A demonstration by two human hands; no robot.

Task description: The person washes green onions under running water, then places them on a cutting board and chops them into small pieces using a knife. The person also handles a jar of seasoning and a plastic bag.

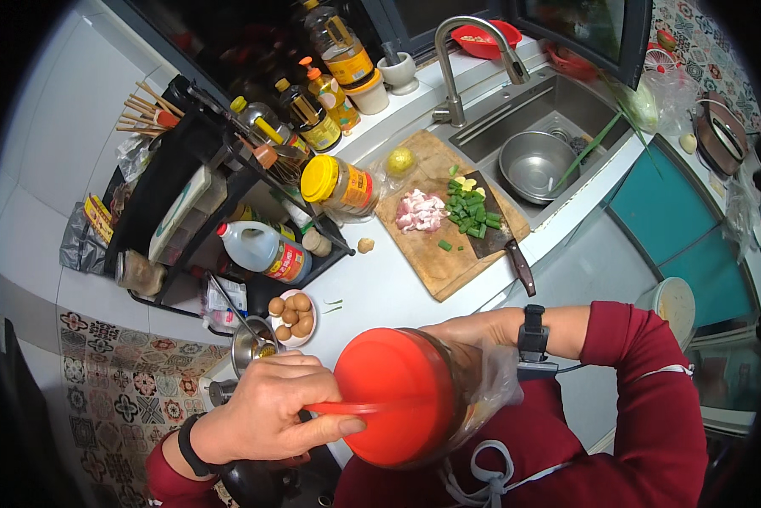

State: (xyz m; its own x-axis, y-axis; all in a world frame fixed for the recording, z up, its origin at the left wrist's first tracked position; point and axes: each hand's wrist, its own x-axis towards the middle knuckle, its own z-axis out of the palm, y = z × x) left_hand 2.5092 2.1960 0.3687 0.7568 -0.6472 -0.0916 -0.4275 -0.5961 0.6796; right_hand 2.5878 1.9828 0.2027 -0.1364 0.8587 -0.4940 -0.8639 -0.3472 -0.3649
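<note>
Close to my body, a large jar with a red plastic lid (393, 381) is tilted so the lid faces up towards me. My left hand (285, 403) grips the thin red handle (345, 407) that crosses the lid, thumb on top. From the right, my right hand (463, 333) reaches around the dark side of the jar, its fingers partly hidden. A clear plastic bag (498, 381) hangs around the jar's lower side. What the jar holds cannot be made out.
A wooden cutting board (444, 279) bears diced meat (421, 211), chopped green onion (469, 213) and a cleaver (520, 263), handle overhanging the edge. Beyond are the sink (475, 136) with a metal bowl (536, 165), a yellow-lidded jar (339, 184), a bowl of eggs (293, 316) and a seasoning rack (183, 267).
</note>
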